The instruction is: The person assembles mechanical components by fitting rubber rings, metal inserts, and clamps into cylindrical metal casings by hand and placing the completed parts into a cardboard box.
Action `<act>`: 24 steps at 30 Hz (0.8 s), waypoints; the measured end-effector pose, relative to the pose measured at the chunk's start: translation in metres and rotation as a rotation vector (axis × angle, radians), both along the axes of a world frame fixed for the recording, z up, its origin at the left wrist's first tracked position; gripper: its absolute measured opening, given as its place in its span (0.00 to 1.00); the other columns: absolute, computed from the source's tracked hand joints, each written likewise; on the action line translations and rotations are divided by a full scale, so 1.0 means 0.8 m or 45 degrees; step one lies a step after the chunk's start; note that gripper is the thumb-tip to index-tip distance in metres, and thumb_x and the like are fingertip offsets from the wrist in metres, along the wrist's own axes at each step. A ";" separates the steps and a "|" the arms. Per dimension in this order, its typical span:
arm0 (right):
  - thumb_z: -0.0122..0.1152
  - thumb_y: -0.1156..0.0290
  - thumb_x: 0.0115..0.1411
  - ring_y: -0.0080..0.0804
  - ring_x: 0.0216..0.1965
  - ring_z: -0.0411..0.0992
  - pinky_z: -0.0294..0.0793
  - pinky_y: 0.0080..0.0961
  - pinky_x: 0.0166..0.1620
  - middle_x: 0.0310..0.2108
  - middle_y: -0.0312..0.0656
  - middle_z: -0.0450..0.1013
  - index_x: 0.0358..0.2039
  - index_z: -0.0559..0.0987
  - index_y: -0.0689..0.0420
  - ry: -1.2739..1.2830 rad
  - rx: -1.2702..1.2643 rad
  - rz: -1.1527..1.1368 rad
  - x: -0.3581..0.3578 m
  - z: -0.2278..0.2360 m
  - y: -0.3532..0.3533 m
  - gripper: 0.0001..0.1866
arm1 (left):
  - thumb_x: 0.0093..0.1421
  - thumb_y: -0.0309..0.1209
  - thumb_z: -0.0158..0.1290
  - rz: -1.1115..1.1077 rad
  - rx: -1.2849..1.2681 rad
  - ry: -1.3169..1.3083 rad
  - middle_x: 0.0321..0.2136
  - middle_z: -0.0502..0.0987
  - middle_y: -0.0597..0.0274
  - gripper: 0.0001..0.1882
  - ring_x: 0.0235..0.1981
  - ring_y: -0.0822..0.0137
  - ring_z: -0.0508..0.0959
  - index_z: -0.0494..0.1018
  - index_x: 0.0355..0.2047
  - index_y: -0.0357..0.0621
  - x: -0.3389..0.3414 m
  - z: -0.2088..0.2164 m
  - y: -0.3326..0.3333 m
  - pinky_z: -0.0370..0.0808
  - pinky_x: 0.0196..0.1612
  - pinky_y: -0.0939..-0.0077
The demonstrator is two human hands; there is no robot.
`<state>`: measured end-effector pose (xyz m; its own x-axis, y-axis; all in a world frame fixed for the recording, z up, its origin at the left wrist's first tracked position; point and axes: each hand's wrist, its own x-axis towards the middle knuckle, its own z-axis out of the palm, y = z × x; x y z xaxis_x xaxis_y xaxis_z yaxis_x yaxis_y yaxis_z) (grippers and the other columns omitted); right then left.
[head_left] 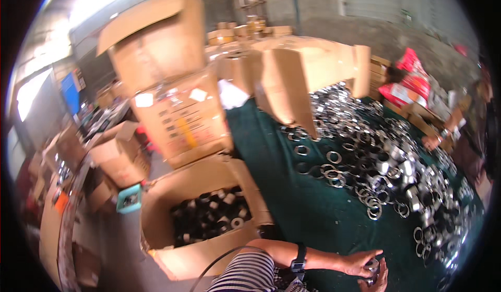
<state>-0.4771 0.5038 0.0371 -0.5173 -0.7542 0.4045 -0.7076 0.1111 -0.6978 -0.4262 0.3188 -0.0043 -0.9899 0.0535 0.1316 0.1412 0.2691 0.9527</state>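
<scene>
My left hand (359,263) reaches in from a striped sleeve, with a dark watch (298,263) at the wrist. Close against it is my right hand (378,281), partly cut off by the lower edge. Between the fingers of both hands sits a small shiny metal ring (371,266); the fingers partly hide it, and I cannot tell whether it is one ring or a short stack. Both hands are closed around it over the dark green cloth (329,224). Ahead and to the right spreads a large heap of silvery metal rings (360,172).
An open cardboard box (156,208) of small black and pale cylinders stands left of the cloth. Behind it rise taller cartons (180,120). Another person's hand (431,141) is at the heap's far right, near red bags (409,86). A teal bin (129,199) sits farther left.
</scene>
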 end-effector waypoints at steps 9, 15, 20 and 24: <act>0.68 0.71 0.54 0.46 0.48 0.73 0.74 0.37 0.50 0.49 0.49 0.73 0.58 0.71 0.58 0.272 0.028 0.078 0.016 0.012 -0.052 0.31 | 0.55 0.43 0.60 0.208 -0.110 0.050 0.60 0.63 0.42 0.50 0.62 0.50 0.66 0.45 0.68 0.34 0.056 -0.011 -0.018 0.64 0.63 0.62; 0.71 0.58 0.52 0.52 0.52 0.69 0.72 0.41 0.53 0.53 0.54 0.70 0.61 0.69 0.59 0.452 0.260 -0.392 -0.010 0.017 0.012 0.38 | 0.53 0.35 0.58 0.295 -0.574 -0.112 0.57 0.63 0.42 0.36 0.56 0.45 0.68 0.61 0.60 0.34 0.090 -0.013 -0.050 0.70 0.56 0.57; 0.68 0.55 0.55 0.54 0.56 0.67 0.69 0.46 0.58 0.57 0.53 0.67 0.60 0.69 0.55 -0.376 -0.057 -0.431 -0.011 -0.034 0.079 0.35 | 0.52 0.34 0.57 0.129 -0.614 -0.065 0.52 0.70 0.44 0.28 0.54 0.46 0.70 0.70 0.53 0.35 0.078 -0.007 -0.041 0.70 0.58 0.59; 0.71 0.69 0.44 0.54 0.53 0.70 0.71 0.40 0.55 0.54 0.53 0.70 0.60 0.68 0.59 0.173 0.216 -0.813 -0.007 -0.018 0.125 0.41 | 0.53 0.35 0.60 0.179 -0.710 0.089 0.48 0.74 0.45 0.25 0.53 0.47 0.72 0.73 0.50 0.36 0.073 -0.007 -0.075 0.70 0.56 0.58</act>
